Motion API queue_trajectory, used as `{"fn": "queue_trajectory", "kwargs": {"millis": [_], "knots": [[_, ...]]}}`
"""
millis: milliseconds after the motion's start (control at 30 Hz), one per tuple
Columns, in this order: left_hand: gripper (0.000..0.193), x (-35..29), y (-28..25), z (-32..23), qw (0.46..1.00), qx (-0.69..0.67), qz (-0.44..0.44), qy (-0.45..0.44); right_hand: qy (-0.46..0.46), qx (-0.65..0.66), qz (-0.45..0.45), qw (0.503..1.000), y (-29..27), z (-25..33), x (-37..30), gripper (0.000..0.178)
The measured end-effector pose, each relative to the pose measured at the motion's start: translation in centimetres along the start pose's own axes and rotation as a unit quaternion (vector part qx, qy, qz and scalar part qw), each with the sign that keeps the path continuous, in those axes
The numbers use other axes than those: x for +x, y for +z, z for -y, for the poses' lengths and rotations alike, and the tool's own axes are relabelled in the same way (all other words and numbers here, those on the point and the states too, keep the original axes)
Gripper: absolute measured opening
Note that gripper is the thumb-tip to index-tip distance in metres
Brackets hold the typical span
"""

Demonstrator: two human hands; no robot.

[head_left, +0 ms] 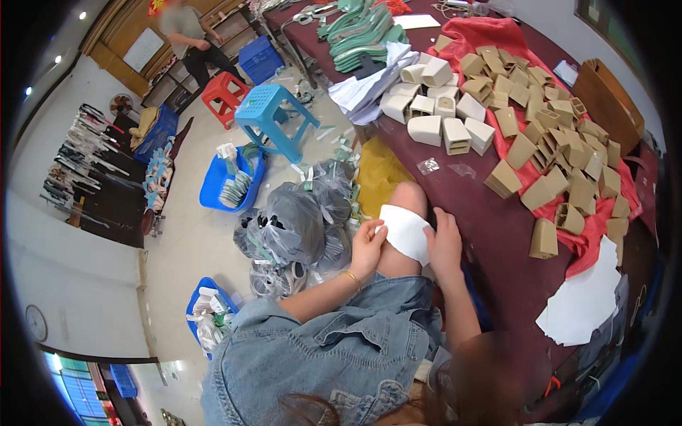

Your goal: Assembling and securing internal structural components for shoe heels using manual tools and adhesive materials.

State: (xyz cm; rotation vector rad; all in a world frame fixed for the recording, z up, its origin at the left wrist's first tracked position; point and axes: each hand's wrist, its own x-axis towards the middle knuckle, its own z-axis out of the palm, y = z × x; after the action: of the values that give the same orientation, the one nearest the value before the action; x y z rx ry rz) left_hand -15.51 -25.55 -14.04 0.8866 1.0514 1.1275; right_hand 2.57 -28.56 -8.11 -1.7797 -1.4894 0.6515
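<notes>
Head view, left hand (367, 248) pinching white sheet (403, 231), right hand (446, 245) at its right side, whether pinching cannot be told, sheet over thigh (394, 265) beside left edge of table (472, 206), beige boxes (522, 150) rightward.

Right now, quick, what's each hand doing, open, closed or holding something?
Left hand: closed, fingers pinching the white sheet's left edge.
Right hand: at its right edge; grip can't be told.

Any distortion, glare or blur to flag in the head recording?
Head view: strong fisheye bending, corners black; head view: small lights glare at the left; head view: white piece looks bright, nearly textureless, while the left hand and right hand look reasonably sharp.
</notes>
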Motion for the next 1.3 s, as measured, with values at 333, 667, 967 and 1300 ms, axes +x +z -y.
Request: {"fn": "queue_trajectory", "kwargs": {"millis": [333,667,967,1300], "knots": [[0.046,2.7,0.7,-3.4,0.853,0.451,0.061,0.257,-0.088,-0.103,0.048,0.99,9.8,-1.0,-4.0,0.069],[0.051,3.8,2.7,-0.3,0.817,0.542,0.127,0.153,-0.114,0.005,0.01,0.993,9.1,-2.2,-3.3,0.072],[0.054,5.0,1.3,0.1,0.881,0.435,0.137,0.121,-0.141,0.025,0.003,0.99,8.7,-3.0,-3.5,0.062],[0.062,6.1,2.0,0.5,0.902,0.415,0.09,0.082,0.151,0.307,0.04,0.939,10.6,-6.9,-3.4,0.058]]}}
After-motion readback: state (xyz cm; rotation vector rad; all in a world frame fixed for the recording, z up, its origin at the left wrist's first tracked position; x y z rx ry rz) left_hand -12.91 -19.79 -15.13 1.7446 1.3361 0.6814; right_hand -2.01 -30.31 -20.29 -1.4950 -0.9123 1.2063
